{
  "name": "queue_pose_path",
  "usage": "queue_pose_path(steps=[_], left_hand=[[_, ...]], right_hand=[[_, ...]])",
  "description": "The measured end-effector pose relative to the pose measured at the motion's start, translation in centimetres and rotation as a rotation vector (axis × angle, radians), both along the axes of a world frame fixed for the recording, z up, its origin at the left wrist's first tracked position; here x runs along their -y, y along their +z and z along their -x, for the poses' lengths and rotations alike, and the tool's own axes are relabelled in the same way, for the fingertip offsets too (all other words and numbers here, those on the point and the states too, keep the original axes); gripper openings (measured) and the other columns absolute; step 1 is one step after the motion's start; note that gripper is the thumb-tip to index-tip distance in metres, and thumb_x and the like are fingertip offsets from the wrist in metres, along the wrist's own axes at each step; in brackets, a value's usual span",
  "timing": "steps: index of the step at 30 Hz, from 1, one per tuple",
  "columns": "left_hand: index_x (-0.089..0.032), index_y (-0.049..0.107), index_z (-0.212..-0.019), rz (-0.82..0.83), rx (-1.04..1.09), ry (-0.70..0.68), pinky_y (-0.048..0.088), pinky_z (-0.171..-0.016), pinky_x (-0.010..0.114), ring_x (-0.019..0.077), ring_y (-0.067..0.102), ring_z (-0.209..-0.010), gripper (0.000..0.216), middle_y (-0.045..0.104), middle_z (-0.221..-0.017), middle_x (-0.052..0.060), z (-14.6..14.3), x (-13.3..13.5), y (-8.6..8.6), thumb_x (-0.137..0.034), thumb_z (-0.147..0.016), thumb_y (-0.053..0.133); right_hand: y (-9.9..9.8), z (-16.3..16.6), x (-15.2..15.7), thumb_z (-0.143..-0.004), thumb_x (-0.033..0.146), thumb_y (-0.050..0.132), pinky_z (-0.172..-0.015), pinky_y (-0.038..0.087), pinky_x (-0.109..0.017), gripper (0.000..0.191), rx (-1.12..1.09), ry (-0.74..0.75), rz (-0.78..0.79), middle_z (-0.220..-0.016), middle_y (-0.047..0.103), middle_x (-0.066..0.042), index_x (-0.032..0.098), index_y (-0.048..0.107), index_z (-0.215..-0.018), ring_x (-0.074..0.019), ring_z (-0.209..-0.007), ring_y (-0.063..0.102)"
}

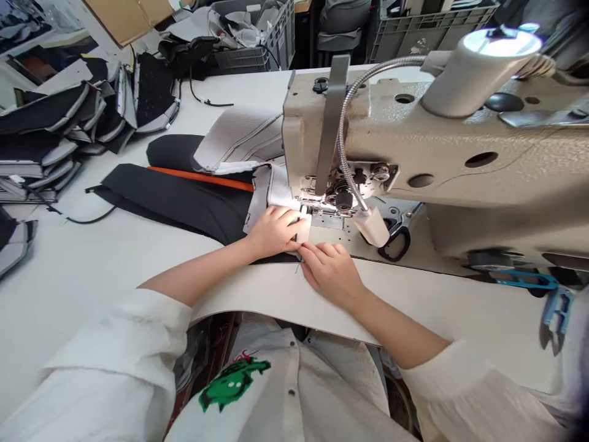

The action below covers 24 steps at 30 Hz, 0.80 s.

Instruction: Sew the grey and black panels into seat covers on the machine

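A beige industrial sewing machine (pixel 442 153) stands on the white table (pixel 69 264). Under its needle area lies a workpiece of black fabric (pixel 193 202) with an orange stripe (pixel 202 178) and grey ribbed panels (pixel 239 141). My left hand (pixel 275 230) rests on the grey fabric edge just left of the presser foot, fingers curled and pressing it down. My right hand (pixel 332 270) lies beside it at the table's front edge, fingertips pinching the same fabric edge. The needle itself is hidden behind my fingers and the machine's lamp head (pixel 370 226).
A pile of black and grey sewn pieces (pixel 64 135) is stacked at the far left. Grey plastic crates (pixel 271 37) stand behind the table. A gooseneck lamp (pixel 363 92) arches over the machine. Black-handled scissors (pixel 396 242) lie on the machine bed. A black cord (pixel 87 218) trails across the table.
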<state>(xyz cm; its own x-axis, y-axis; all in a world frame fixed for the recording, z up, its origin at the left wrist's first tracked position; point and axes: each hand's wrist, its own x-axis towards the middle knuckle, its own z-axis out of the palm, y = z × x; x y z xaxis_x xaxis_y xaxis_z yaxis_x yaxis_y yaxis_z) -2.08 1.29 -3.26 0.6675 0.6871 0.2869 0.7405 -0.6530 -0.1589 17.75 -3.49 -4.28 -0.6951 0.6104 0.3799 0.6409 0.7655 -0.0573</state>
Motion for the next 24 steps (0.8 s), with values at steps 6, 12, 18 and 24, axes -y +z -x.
queue_pose_path(steps=[6,12,18,24], left_hand=[[-0.023,0.068,-0.095,0.045,0.162,-0.052,0.039,-0.075,0.029,0.0162,0.055,-0.092,0.021,0.063,-0.103,0.005,0.7,1.3,-0.2,-0.030,-0.091,0.048],[-0.023,0.069,-0.088,0.237,0.292,-0.012,0.037,-0.079,0.032,0.0158,0.052,-0.089,0.020,0.060,-0.095,0.004,0.8,2.3,0.0,-0.028,-0.092,0.050],[-0.023,0.068,-0.087,0.231,0.299,-0.036,0.035,-0.077,0.032,0.0164,0.049,-0.087,0.021,0.058,-0.090,0.004,0.8,1.7,-0.2,-0.028,-0.092,0.048],[-0.021,0.068,-0.081,0.236,0.277,-0.025,0.035,-0.075,0.033,0.0173,0.047,-0.083,0.023,0.057,-0.085,0.004,0.4,-0.6,-0.3,-0.025,-0.090,0.048]], right_hand=[[-0.1,0.2,0.8,-0.091,0.022,0.047,-0.064,0.034,-0.034,0.031,-0.018,0.046,-0.052,-0.115,0.064,-0.011,0.009,0.061,-0.115,-0.0189,-0.078,0.048],[-0.2,0.6,1.5,-0.091,0.025,0.048,-0.059,0.033,-0.032,0.032,0.033,-0.034,-0.001,-0.077,0.061,-0.007,0.010,0.062,-0.115,-0.0184,-0.069,0.049],[-0.2,0.7,1.8,-0.094,0.025,0.042,-0.053,0.026,-0.031,0.035,0.086,-0.104,0.078,-0.067,0.059,-0.004,0.014,0.060,-0.121,-0.0159,-0.063,0.051],[0.5,0.9,0.4,-0.094,0.027,0.040,-0.051,0.023,-0.032,0.038,0.159,-0.180,0.149,-0.065,0.063,-0.005,0.016,0.058,-0.126,-0.0162,-0.061,0.055]])
